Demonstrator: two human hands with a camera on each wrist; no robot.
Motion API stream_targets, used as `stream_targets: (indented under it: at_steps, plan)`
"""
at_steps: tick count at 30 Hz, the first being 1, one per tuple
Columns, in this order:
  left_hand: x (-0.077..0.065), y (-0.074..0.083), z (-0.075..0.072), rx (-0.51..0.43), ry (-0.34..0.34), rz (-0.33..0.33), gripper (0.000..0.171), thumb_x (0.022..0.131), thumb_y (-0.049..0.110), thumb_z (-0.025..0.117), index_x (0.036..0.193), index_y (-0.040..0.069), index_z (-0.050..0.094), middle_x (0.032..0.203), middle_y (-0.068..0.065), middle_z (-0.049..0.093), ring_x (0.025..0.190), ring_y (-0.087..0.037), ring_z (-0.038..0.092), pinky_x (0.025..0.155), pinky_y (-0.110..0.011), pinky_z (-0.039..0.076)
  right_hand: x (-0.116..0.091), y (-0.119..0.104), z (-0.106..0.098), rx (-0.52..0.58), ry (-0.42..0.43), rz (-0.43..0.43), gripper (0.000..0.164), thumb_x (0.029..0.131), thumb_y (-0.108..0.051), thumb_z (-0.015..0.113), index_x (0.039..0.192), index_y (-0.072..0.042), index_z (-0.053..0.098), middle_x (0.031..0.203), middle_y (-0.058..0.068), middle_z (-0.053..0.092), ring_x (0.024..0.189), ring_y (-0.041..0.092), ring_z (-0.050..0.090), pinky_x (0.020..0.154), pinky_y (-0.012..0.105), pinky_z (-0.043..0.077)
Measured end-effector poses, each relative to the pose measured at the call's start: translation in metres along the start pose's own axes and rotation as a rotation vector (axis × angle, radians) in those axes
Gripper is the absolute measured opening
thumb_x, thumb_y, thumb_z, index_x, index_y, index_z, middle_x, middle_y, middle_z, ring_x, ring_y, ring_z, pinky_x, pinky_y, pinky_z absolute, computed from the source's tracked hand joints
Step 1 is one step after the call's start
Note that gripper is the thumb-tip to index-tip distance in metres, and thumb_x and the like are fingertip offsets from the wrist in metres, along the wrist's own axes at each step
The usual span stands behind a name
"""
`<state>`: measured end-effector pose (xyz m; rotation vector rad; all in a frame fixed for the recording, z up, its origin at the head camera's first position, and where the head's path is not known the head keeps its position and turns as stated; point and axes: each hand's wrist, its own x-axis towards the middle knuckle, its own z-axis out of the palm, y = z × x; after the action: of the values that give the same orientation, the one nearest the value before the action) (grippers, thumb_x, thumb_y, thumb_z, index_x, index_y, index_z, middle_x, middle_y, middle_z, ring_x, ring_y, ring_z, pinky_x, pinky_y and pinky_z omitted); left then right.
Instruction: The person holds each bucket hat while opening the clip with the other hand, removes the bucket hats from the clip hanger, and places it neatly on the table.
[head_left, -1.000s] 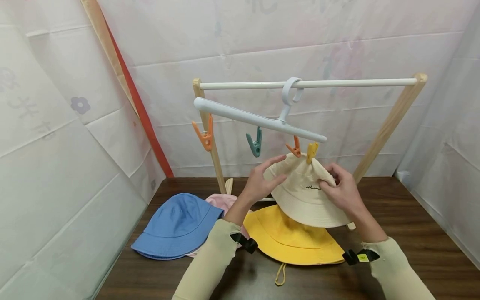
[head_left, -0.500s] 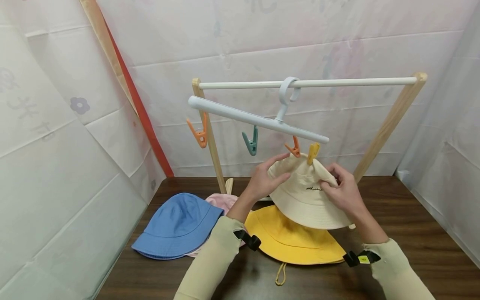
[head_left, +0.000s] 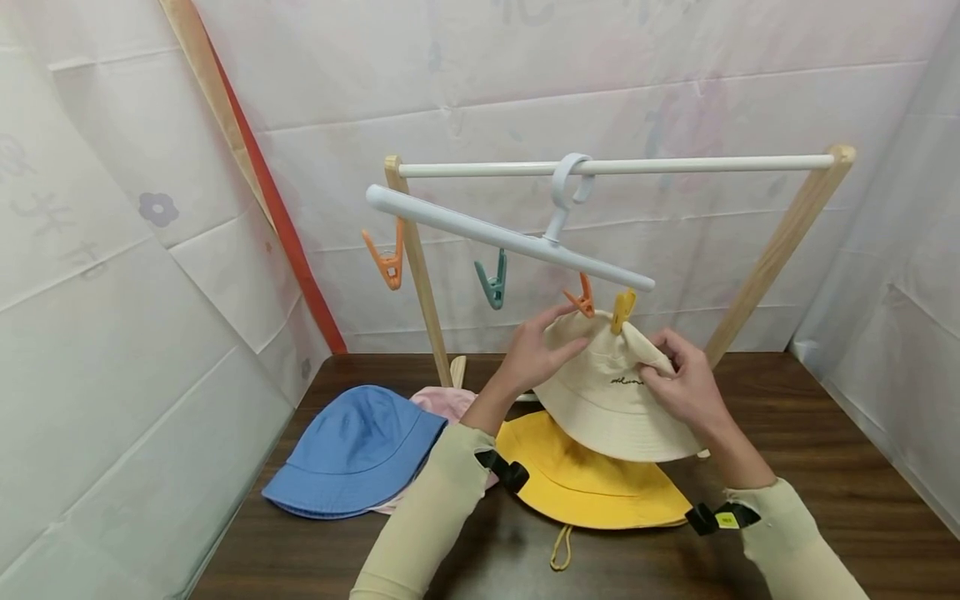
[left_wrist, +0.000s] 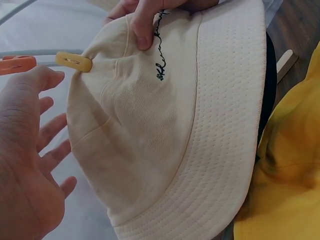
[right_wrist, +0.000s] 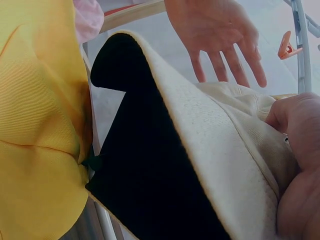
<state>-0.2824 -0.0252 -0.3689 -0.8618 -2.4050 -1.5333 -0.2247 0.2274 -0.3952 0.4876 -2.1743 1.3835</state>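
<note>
A cream bucket hat (head_left: 600,408) with dark script on its front hangs at a tilt below the right end of a white hanger (head_left: 495,233). A yellow clothespin (head_left: 622,312) bites the top of its crown. My right hand (head_left: 686,379) pinches the crown's right side between thumb and fingers. On the other side my left hand (head_left: 534,358) is spread beside the crown, its fingers extended and holding nothing; the left wrist view has it close to an orange clothespin (left_wrist: 18,64). The hat's dark lining (right_wrist: 150,150) shows in the right wrist view.
Below the cream hat a yellow bucket hat (head_left: 585,483) with a cord lies on the wooden table (head_left: 825,500). A blue bucket hat (head_left: 360,454) overlaps a pink one (head_left: 444,403) at left. The white rack bar (head_left: 712,164) carries the hanger, with a teal clothespin (head_left: 493,286) and another orange clothespin (head_left: 388,262).
The hanger has shifted left, its left end slightly higher, carrying its clothespins along. My left hand has moved slightly right toward the crown. My right hand keeps its grip on the cream hat.
</note>
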Motion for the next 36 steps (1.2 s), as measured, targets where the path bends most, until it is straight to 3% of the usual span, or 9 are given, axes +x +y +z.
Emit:
stream_targets:
  at_steps: [8, 17, 36]
  plan:
    - [0.004, 0.002, 0.005, 0.005, -0.005, 0.009, 0.055, 0.104, 0.024, 0.080, 0.156, 0.012, 0.066, 0.165, -0.012, 0.065, 0.162, -0.037, 0.053, 0.135, -0.064, 0.038, -0.001, 0.002, -0.001, 0.017, -0.011, -0.015, 0.014, 0.091, 0.014, 0.073, 0.099, 0.003, 0.067, 0.074, -0.018, 0.062, 0.062, 0.000, 0.052, 0.055, 0.021, 0.044]
    - [0.006, 0.006, 0.006, -0.045, -0.040, 0.039, 0.059, 0.105, 0.026, 0.078, 0.162, 0.024, 0.063, 0.165, -0.002, 0.066, 0.167, -0.031, 0.047, 0.139, -0.061, 0.032, -0.004, -0.001, -0.001, 0.007, -0.050, 0.011, 0.015, 0.093, 0.012, 0.075, 0.101, 0.001, 0.067, 0.078, -0.017, 0.062, 0.066, 0.001, 0.054, 0.057, 0.023, 0.047]
    - [0.011, 0.011, 0.013, -0.102, -0.072, 0.091, 0.057, 0.107, 0.021, 0.077, 0.162, 0.016, 0.061, 0.157, -0.009, 0.072, 0.161, -0.029, 0.055, 0.137, -0.053, 0.039, -0.005, -0.001, -0.001, 0.017, -0.084, -0.010, 0.014, 0.094, 0.013, 0.074, 0.101, 0.002, 0.068, 0.081, -0.017, 0.065, 0.066, 0.001, 0.055, 0.058, 0.023, 0.048]
